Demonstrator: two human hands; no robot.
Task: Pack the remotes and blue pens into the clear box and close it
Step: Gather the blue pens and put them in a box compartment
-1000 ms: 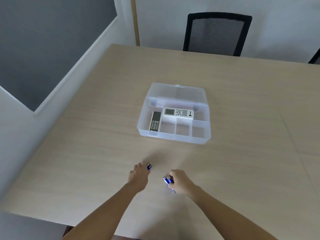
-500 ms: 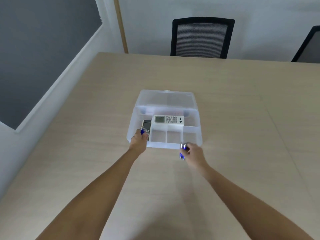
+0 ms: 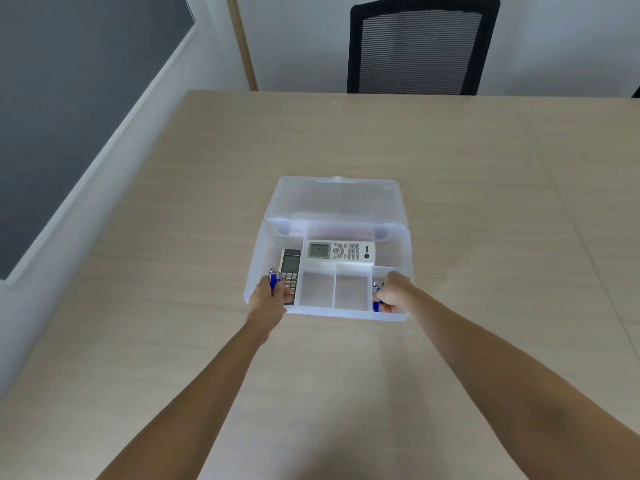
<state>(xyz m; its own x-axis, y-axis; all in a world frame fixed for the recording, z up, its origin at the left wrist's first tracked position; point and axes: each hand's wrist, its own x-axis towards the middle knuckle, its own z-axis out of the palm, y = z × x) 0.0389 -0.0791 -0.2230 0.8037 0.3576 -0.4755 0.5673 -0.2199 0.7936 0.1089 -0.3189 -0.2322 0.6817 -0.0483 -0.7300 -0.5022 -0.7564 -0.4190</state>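
The clear box (image 3: 254, 258) stands open mid-table, its lid (image 3: 334, 199) tilted back. Inside lie a white remote (image 3: 341, 251) across the back compartment and a dark grey remote (image 3: 289, 271) in the left one. My left hand (image 3: 268, 301) is over the box's front left corner, shut on a blue pen (image 3: 274, 280) beside the grey remote. My right hand (image 3: 394, 294) is inside the front right compartment, shut on another blue pen (image 3: 376, 304), mostly hidden by the fingers.
Two middle front compartments (image 3: 334, 291) of the box hold nothing. A black mesh chair (image 3: 417, 46) stands at the table's far edge. A wall with a grey panel (image 3: 62, 109) runs along the left side of the table (image 3: 346, 140).
Both hands carried the blue pens from the near table up to the box. The left now reaches over the left compartment and the right has dipped into the right compartment.
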